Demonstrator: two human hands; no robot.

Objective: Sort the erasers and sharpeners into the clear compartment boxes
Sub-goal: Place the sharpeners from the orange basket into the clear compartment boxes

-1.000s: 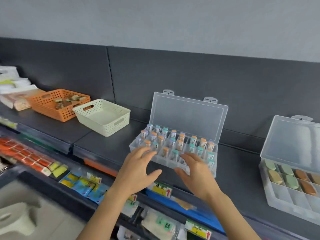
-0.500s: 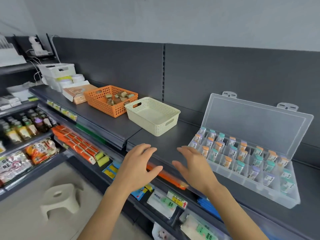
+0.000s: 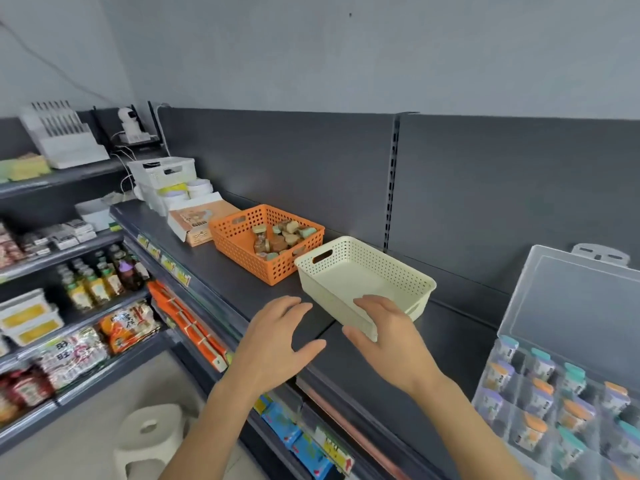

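The left hand (image 3: 273, 344) hovers over the dark shelf (image 3: 225, 282) and the right hand (image 3: 388, 337) is at the near corner of the cream perforated basket (image 3: 329, 299) (contact cannot be told). Both have their fingers spread and relaxed, holding nothing. Loose erasers and sharpeners (image 3: 284, 237) lie in the orange basket (image 3: 242, 244) just behind, and the clear compartment box (image 3: 571, 313) stands open at far right with capped sharpeners (image 3: 535, 429) in its cells.

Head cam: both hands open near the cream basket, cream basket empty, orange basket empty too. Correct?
No. The orange basket is not empty: the head view shows a heap of small items in it. The rest holds: the left hand and right hand are open near the cream basket, which is empty.
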